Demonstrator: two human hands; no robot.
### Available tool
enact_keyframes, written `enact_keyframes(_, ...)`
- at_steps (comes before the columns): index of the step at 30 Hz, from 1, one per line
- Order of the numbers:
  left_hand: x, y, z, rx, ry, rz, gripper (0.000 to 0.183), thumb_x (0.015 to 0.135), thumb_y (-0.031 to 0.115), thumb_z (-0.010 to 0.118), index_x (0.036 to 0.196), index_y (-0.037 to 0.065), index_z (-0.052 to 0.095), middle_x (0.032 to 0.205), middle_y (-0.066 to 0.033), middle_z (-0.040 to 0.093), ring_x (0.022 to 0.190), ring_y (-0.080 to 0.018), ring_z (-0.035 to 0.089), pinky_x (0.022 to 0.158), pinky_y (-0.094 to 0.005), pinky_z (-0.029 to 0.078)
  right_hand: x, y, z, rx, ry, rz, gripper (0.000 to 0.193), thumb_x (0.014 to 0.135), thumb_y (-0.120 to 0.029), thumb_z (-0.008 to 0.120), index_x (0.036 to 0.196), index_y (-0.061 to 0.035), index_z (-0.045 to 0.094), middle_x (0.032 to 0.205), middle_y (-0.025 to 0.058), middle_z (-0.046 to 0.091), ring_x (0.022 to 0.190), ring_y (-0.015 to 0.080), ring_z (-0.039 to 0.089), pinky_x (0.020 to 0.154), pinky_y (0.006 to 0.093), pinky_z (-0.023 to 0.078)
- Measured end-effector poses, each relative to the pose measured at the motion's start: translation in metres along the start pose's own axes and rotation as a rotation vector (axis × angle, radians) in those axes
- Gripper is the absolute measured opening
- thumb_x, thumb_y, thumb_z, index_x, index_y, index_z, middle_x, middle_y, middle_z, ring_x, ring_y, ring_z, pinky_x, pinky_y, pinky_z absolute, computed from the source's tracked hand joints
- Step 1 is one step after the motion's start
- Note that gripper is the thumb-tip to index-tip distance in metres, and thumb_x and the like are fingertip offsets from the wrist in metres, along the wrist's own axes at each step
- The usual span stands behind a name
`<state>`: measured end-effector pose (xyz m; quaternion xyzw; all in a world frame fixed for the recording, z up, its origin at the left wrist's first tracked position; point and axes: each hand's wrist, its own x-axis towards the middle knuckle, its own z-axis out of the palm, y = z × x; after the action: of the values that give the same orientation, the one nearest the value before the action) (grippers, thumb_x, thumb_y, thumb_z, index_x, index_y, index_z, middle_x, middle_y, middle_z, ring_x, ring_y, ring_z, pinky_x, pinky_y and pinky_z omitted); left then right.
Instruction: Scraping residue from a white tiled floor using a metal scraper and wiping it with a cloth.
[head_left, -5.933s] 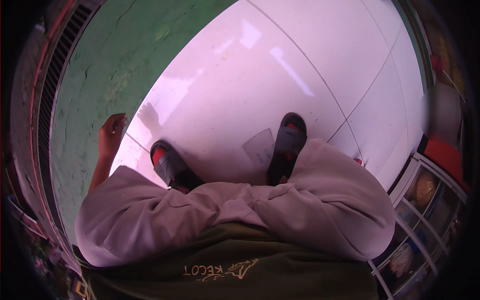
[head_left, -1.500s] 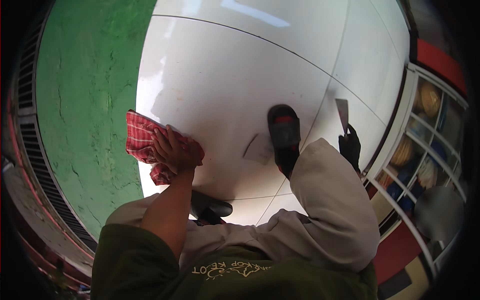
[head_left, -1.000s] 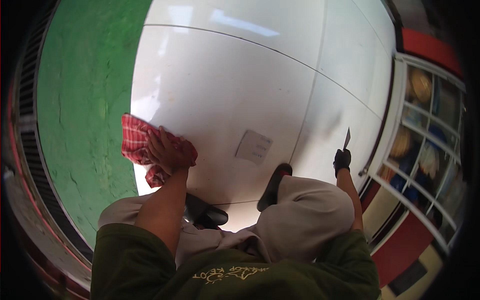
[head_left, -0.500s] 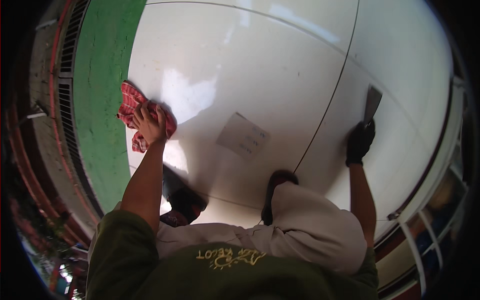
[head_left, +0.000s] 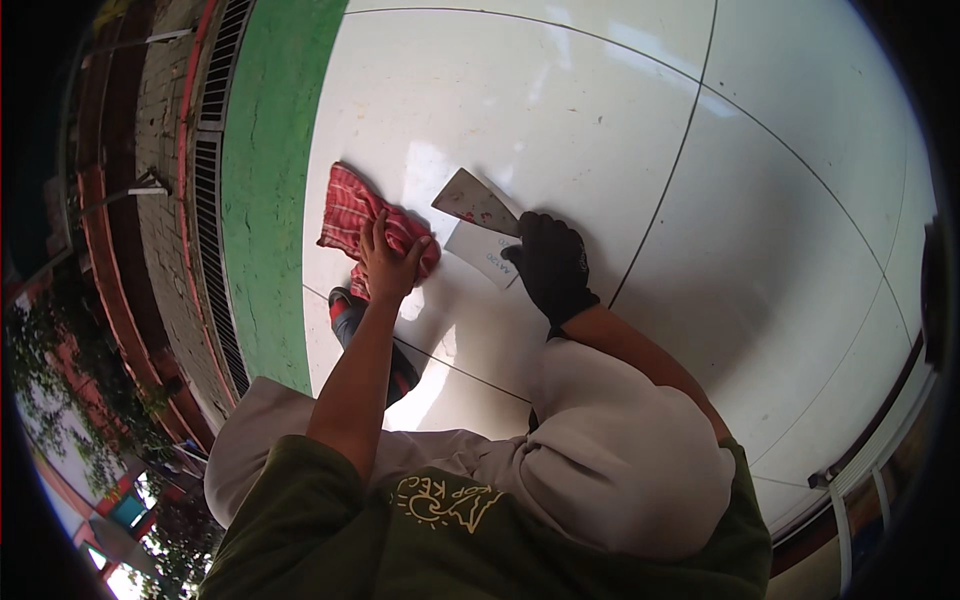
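Under my bare left hand (head_left: 388, 258) is a crumpled red checked cloth (head_left: 352, 205), pressed against the white tiled floor (head_left: 560, 120). The fingers of that hand are spread over the cloth. My right hand (head_left: 552, 265), in a black glove, is wrapped round the handle of a scraper (head_left: 472, 203). Its wide flat blade points left toward the cloth and carries reddish specks. Partly beneath the scraper and the glove lies a pale paper sheet (head_left: 487, 250) with faint marks. The glove hides the scraper's handle.
A green painted strip (head_left: 270, 200) borders the tiles on the left, with a dark drain grate (head_left: 210, 180) beyond it. My shoe (head_left: 370, 340) stands just below the cloth. At the lower right is a metal frame (head_left: 845, 500).
My right hand has swung the scraper from the far right to over the paper, its blade turning from upward to leftward. My left hand stays on the cloth. The view has shifted.
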<state>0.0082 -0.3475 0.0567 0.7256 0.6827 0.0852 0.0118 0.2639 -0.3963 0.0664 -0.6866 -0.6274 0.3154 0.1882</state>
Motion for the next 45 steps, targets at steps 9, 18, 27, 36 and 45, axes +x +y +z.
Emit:
enact_keyframes(9,-0.014,-0.01,0.005,-0.399,-0.008,-0.287,0.053,0.072,0.024,0.072,0.116,0.004,0.049,0.111,-0.0197,0.052,0.108,-0.0368,0.047,0.091,-0.0439,0.037,-0.009,-0.005,-0.001,0.025,0.036,0.053,0.034,0.072,-0.023,0.071,0.095,-0.0064,0.052,0.082,0.0094,0.054,0.077,0.0268,0.057,0.069,0.0391,0.045)
enact_keyframes(18,-0.023,0.017,0.02,-0.338,0.074,-0.082,0.068,0.072,0.028,0.072,0.124,-0.002,0.041,0.124,-0.022,0.043,0.115,-0.0402,0.04,0.097,-0.0491,0.031,-0.027,0.01,0.002,0.045,0.044,0.084,0.034,0.072,-0.02,0.069,0.098,-0.0053,0.053,0.092,0.0121,0.052,0.083,0.0291,0.056,0.072,0.0415,0.046)
enact_keyframes(27,-0.05,-0.003,0.016,-0.352,0.1,-0.01,0.081,0.066,0.042,0.075,0.128,0.003,0.041,0.129,-0.0205,0.042,0.123,-0.0391,0.037,0.098,-0.0489,0.028,-0.049,0.012,0.02,0.215,0.002,0.125,0.056,0.063,-0.025,0.077,0.105,-0.0012,0.051,0.099,0.0135,0.053,0.09,0.0315,0.055,0.079,0.0389,0.045)
enact_keyframes(36,-0.062,0.0,0.014,-0.324,0.111,-0.279,0.075,0.068,0.039,0.071,0.129,0.008,0.041,0.135,-0.0176,0.037,0.13,-0.0338,0.028,0.104,-0.0493,0.023,-0.028,0.028,0.004,0.138,-0.117,-0.16,0.023,0.08,-0.01,0.066,0.095,-0.0009,0.05,0.081,0.0089,0.051,0.065,0.0221,0.049,0.062,0.0307,0.043)
enact_keyframes(45,-0.054,0.013,0.023,-0.317,0.155,-0.307,0.071,0.064,0.035,0.07,0.125,0.009,0.046,0.135,-0.0131,0.039,0.13,-0.0307,0.031,0.103,-0.0483,0.025,0.016,0.056,-0.082,0.376,-0.071,0.59,0.042,0.083,-0.03,0.065,0.109,0.0002,0.049,0.076,0.0046,0.047,0.061,0.0124,0.045,0.051,0.023,0.035)
